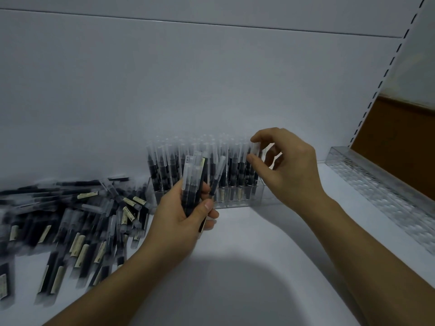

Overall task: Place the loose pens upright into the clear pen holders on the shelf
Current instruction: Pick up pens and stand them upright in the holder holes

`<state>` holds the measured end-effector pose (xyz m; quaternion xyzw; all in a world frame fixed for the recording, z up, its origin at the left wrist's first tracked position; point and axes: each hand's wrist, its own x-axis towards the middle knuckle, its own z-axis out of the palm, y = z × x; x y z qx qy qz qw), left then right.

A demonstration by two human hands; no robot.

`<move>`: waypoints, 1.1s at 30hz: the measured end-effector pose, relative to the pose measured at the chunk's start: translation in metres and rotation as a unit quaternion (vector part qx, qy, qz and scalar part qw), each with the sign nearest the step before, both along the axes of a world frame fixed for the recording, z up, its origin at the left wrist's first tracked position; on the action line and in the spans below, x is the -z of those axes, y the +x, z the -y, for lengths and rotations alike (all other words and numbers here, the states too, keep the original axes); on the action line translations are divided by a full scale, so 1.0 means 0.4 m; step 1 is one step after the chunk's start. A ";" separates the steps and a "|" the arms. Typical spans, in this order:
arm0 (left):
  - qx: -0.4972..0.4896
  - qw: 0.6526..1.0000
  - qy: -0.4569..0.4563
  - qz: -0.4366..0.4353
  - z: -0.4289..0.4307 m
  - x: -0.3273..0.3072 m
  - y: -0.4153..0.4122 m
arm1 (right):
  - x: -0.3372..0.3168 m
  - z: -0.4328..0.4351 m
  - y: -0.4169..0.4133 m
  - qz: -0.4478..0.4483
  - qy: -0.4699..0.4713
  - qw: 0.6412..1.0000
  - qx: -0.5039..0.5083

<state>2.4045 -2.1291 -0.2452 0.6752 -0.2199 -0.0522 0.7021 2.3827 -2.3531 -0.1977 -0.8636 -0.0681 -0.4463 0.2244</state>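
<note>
Black pens with frosted caps (202, 165) stand upright in a clear plastic pen holder (235, 202) at the back of a white shelf (259, 255). The right hand (289, 170) pinches the end pen's cap (254, 148). The left hand (181, 215) grips a bundle of pens (191, 182). A heap of loose pens (82, 220) lies to the left, cream labels too blurred to read.

Dim bluish light; loose pens (70, 220) motion-blurred; wide-angle bending at edges.

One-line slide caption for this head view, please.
Left hand holds a bundle of pens; right hand pinches an upright pen in the clear holder; loose pens lie piled at left.
</note>
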 end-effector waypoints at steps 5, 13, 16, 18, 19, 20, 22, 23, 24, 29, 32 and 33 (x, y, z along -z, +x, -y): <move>-0.010 1.000 0.001 -0.002 -0.001 -0.006 -0.001 | 0.000 -0.052 -0.015 0.079 0.008 0.997 -0.016; 0.018 0.999 0.011 0.040 0.006 -0.002 -0.009 | 0.038 -0.112 -0.010 -0.096 0.269 0.934 -0.213; 0.013 0.999 0.003 0.029 0.005 0.007 -0.003 | 0.021 -0.090 -0.011 -0.074 0.315 0.920 -0.220; 0.015 1.000 0.006 0.019 0.005 0.011 -0.002 | -0.002 -0.067 -0.014 -0.042 0.345 0.913 -0.213; 0.023 1.000 0.008 0.017 0.005 0.012 -0.003 | -0.013 -0.053 -0.015 -0.024 0.356 0.911 -0.205; 0.035 0.999 0.013 0.019 0.005 0.010 -0.007 | -0.024 -0.038 -0.015 -0.005 0.363 0.911 -0.195; 0.053 0.998 0.034 0.028 0.006 0.005 -0.017 | -0.039 -0.010 -0.015 0.024 0.365 0.914 -0.177; 0.058 0.997 0.045 0.035 0.006 0.005 -0.020 | -0.045 0.002 -0.016 0.035 0.363 0.916 -0.165; 0.062 0.996 0.051 0.039 0.005 0.006 -0.022 | -0.049 0.013 -0.018 0.044 0.361 0.919 -0.152; 0.108 0.993 0.048 0.026 -0.002 0.012 -0.020 | -0.056 0.051 -0.019 0.077 0.296 0.949 -0.073; 0.121 0.990 0.055 0.041 -0.002 0.010 -0.020 | -0.049 0.060 -0.016 0.084 0.260 0.961 -0.043; 0.118 0.989 0.069 0.048 -0.003 0.010 -0.019 | -0.047 0.058 -0.015 0.082 0.252 0.964 -0.038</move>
